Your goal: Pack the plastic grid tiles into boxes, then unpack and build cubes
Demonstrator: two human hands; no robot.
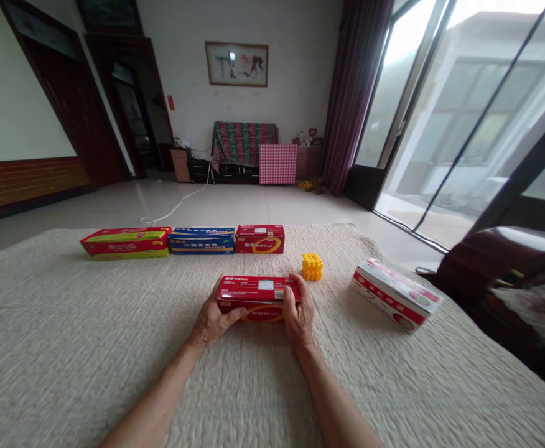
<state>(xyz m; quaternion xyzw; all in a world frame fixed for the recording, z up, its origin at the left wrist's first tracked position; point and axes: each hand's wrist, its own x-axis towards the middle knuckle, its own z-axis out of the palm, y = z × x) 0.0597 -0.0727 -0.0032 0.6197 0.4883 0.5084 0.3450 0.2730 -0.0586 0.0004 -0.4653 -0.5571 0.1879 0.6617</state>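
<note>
Between my two hands is a red box (254, 290) with white print and a yellow ring on its front. My left hand (214, 318) grips its left end, thumb on the front face. Around the right end my right hand (300, 308) is closed, its thumb over the front upper edge. Behind it stand three boxes end to end: a red and lime-green box (127, 242), a blue box (202, 241) and a second red box (260, 239). A yellow knobbly plastic cube (312, 267) sits just beyond my right hand. Farther right lies a white and red box (396, 294), set at an angle.
All the boxes rest on a cream quilted cover (90, 348). At the right is a dark wooden chair arm (496, 252), near glass doors. Across the tiled floor (254, 202) stands a low cabinet draped with a patterned cloth (244, 140). A white cable (183, 196) crosses the floor.
</note>
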